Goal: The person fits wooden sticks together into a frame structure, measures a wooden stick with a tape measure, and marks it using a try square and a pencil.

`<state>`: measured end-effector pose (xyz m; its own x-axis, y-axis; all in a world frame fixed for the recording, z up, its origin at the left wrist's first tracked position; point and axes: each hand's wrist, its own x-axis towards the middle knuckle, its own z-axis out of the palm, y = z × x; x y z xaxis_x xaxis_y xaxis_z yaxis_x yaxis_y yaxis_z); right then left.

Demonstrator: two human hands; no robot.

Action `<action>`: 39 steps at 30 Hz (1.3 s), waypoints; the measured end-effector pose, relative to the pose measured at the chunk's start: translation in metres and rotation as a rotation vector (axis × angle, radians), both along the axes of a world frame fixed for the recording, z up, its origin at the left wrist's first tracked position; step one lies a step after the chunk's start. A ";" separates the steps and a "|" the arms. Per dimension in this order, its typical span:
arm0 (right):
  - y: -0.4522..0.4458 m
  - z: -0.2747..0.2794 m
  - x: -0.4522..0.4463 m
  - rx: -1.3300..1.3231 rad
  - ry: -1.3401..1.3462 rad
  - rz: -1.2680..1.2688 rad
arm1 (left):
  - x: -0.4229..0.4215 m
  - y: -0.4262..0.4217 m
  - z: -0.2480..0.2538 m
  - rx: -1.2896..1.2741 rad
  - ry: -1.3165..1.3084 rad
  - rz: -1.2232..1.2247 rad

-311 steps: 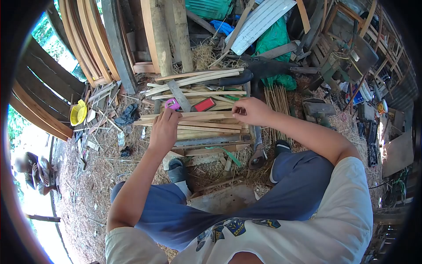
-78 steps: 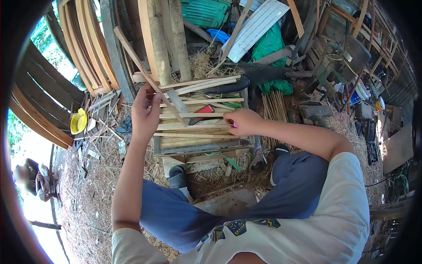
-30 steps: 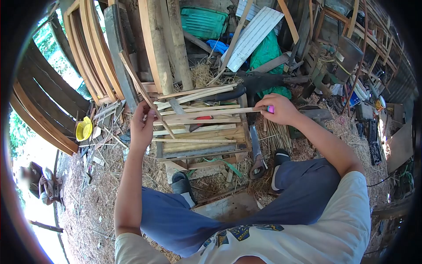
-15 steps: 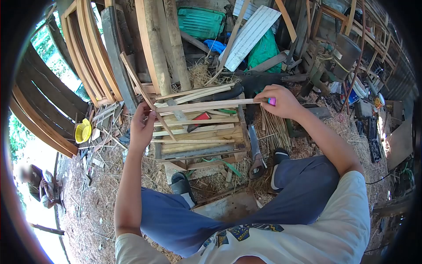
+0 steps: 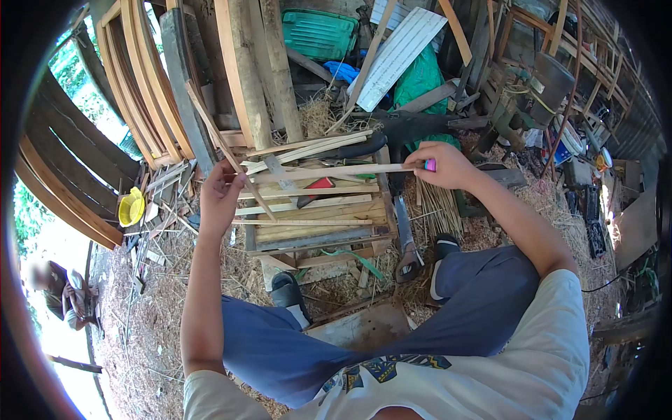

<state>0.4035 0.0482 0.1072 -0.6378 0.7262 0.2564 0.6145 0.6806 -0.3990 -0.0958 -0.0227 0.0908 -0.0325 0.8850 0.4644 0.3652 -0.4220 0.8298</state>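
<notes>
My left hand [image 5: 222, 194] is closed around a thin wooden strip [image 5: 210, 129] that slants from upper left to lower right. Its fingers also pinch the left end of a pale wooden strip [image 5: 329, 171], which runs nearly level over the low wooden bench [image 5: 315, 236]. The other end of that pale strip is gripped by my right hand [image 5: 444, 166]. A small pink and blue object [image 5: 430, 165] shows in the same hand; its kind is unclear. Beneath lie several loose strips [image 5: 308, 208], a red-handled tool [image 5: 316, 190] and a dark-handled tool [image 5: 362, 147].
A handsaw [image 5: 406, 238] leans at the bench's right side, beside a bundle of thin sticks [image 5: 439, 203]. Shavings cover the ground around my feet. Curved wooden frames [image 5: 140, 77] stand at left, with a yellow bowl [image 5: 131, 208] below. A person [image 5: 66, 294] sits far left.
The slanted strip and my left hand have shifted slightly left. The pale strip's right end sits a little lower, and my right hand has moved slightly down and left.
</notes>
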 end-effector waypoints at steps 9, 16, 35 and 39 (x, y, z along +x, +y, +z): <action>-0.008 -0.055 -0.030 -0.117 -0.094 0.029 | -0.007 -0.005 0.020 0.219 -0.053 0.218; -0.001 -0.070 -0.065 -0.075 -0.128 0.032 | 0.000 -0.004 0.027 0.282 -0.065 0.282; 0.016 -0.084 -0.109 -0.219 0.052 -0.030 | 0.047 0.020 0.023 0.082 -0.247 -0.055; 0.029 -0.072 -0.100 -0.725 0.374 -0.289 | 0.067 0.026 0.023 0.006 -0.270 -0.110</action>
